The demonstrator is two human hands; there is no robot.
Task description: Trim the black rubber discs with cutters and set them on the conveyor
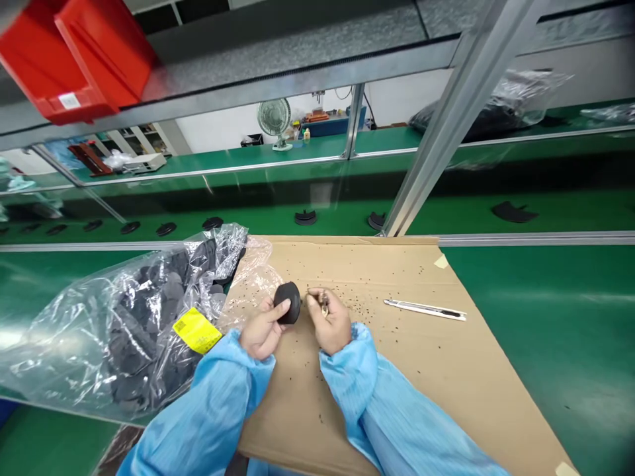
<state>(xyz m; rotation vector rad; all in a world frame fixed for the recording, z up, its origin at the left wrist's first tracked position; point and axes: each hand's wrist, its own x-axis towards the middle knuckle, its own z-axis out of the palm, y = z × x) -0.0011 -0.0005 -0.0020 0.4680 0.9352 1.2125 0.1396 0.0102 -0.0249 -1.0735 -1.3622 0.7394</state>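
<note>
My left hand [262, 329] is closed on a black disc-shaped part [288, 303], thumb pressed on its face. The disc is tilted up on edge above the cardboard sheet [347, 390]. Just to its right, my right hand [333, 325] is pinched around a small metal tool [325, 305] with silver and brass-coloured parts. The tool's kind is unclear, and fingers hide much of it. Its working end is close to the disc's edge; I cannot tell if they touch. Many tiny black scraps [357, 304] are scattered on the cardboard around my hands.
A clear plastic bag [64, 337] full of black parts, with a yellow label [197, 330], lies left. A box cutter [425, 309] rests on the cardboard's right side. Beyond, black parts [305, 217] sit along a green belt [268, 228]. An aluminium post [446, 125] and red bin [99, 59] stand ahead.
</note>
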